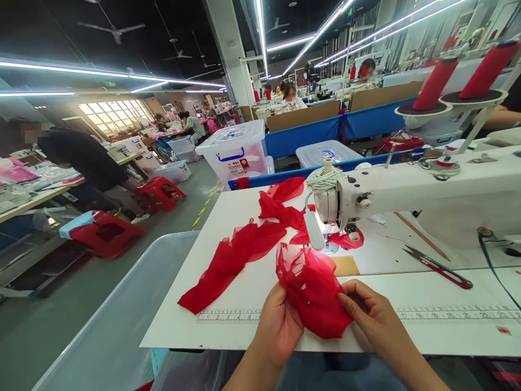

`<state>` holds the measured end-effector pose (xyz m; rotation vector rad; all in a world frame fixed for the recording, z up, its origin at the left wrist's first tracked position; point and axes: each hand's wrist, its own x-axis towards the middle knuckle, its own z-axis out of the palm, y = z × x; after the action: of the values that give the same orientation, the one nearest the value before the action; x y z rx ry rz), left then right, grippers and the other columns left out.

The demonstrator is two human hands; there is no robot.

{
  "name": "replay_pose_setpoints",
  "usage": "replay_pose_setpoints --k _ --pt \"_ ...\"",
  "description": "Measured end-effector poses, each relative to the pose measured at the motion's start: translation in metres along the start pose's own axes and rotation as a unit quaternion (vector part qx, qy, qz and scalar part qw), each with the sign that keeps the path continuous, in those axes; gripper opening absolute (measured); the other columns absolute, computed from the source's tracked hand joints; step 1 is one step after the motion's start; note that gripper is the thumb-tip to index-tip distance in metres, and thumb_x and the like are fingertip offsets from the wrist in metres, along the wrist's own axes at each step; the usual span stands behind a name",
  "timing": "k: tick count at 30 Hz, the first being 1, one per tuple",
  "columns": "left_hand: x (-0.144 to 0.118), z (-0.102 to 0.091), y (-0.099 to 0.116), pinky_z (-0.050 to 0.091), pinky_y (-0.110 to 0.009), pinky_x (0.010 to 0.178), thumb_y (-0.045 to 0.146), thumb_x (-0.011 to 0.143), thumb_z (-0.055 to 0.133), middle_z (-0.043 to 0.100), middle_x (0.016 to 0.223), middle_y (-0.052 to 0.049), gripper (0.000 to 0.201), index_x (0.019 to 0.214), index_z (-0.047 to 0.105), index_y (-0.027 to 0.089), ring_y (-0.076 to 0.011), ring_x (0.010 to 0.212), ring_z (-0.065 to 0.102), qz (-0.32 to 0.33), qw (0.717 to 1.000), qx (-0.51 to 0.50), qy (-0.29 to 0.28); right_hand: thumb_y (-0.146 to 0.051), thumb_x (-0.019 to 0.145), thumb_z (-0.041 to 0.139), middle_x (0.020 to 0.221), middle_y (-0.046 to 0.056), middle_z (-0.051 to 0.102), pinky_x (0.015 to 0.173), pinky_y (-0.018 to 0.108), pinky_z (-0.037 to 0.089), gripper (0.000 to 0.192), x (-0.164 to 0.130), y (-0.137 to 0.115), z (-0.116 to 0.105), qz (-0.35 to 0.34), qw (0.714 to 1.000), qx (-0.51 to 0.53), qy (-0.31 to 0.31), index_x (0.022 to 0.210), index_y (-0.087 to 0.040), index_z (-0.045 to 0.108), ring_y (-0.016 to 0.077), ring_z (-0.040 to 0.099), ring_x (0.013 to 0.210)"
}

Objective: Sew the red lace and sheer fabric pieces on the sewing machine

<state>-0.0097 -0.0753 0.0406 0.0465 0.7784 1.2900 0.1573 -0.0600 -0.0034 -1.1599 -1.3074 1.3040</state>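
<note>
My left hand (278, 325) and my right hand (371, 315) both grip a bunched piece of sheer red fabric (311, 288) at the front edge of the white sewing table (427, 304). The fabric sits just in front of the needle area of the white sewing machine (431, 190). A longer strip of the same red fabric (232, 260) trails to the left across the table, and more red pieces (283, 203) lie behind the machine head.
Red-handled snips (439, 267) lie right of the needle. A printed ruler (232, 316) runs along the table front. Red thread cones (435, 84) stand on the machine. A grey plastic bin (118, 326) is at my left. Other people work at tables beyond; red stools (106, 232) stand in the aisle.
</note>
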Motion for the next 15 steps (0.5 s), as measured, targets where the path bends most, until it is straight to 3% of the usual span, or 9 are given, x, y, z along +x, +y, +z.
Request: replay_pose_setpoints --k 3,6,9,11,13,15 --pt "0.0 -0.002 0.004 0.054 -0.031 0.088 0.026 0.089 0.059 0.073 0.083 -0.009 0.02 0.087 0.07 0.01 -0.0219 0.087 0.07 -0.042 0.998 0.013 -0.037 -0.058 0.078 0.063 0.065 0.001 0.06 0.055 0.027 0.048 0.034 -0.005 -0.002 -0.003 -0.035 0.995 -0.049 0.074 0.074 -0.023 0.064 0.017 0.055 0.06" --pt "0.0 0.001 0.0 0.052 -0.032 0.092 0.024 0.086 0.062 0.073 0.086 -0.006 0.015 0.089 0.07 0.012 -0.0201 0.086 0.069 0.021 0.999 0.021 -0.038 -0.053 0.081 0.062 0.082 0.004 0.065 0.062 0.028 0.051 0.029 -0.014 -0.012 0.005 -0.07 0.985 -0.06 0.146 0.087 -0.025 0.063 0.0185 0.059 0.069" --pt "-0.001 0.004 -0.011 0.05 -0.033 0.094 0.025 0.085 0.063 0.072 0.089 -0.006 0.016 0.094 0.07 0.012 -0.0207 0.09 0.068 0.052 0.996 0.035 -0.058 -0.056 0.083 0.058 0.081 0.004 0.064 0.05 0.027 0.046 0.033 -0.016 -0.022 0.015 -0.047 0.99 -0.065 0.116 0.092 -0.025 0.062 0.0164 0.055 0.06" --pt "-0.001 0.004 -0.016 0.051 -0.033 0.091 0.028 0.083 0.068 0.072 0.089 -0.007 0.019 0.093 0.07 0.011 -0.0219 0.089 0.068 0.052 0.994 0.055 -0.078 -0.061 0.082 0.057 0.085 0.004 0.063 0.049 0.026 0.045 0.038 -0.009 -0.024 0.015 -0.038 0.988 -0.069 0.136 0.092 -0.025 0.061 0.0173 0.056 0.064" --pt "0.001 0.003 -0.018 0.052 -0.032 0.087 0.031 0.081 0.072 0.072 0.085 -0.007 0.022 0.092 0.07 0.012 -0.0227 0.085 0.068 0.05 0.992 0.082 -0.079 -0.067 0.077 0.059 0.095 0.007 0.065 0.063 0.029 0.051 0.045 0.002 -0.023 0.008 -0.03 0.988 -0.054 0.141 0.092 -0.024 0.063 0.0217 0.061 0.082" --pt "0.007 0.002 -0.013 0.053 -0.033 0.083 0.034 0.083 0.071 0.07 0.084 -0.007 0.024 0.093 0.07 0.012 -0.0231 0.085 0.067 0.052 0.99 0.114 -0.069 -0.072 0.073 0.06 0.102 0.009 0.067 0.08 0.034 0.052 0.055 0.011 -0.021 0.0 0.035 0.997 0.005 0.072 0.095 -0.023 0.065 0.0251 0.062 0.096"
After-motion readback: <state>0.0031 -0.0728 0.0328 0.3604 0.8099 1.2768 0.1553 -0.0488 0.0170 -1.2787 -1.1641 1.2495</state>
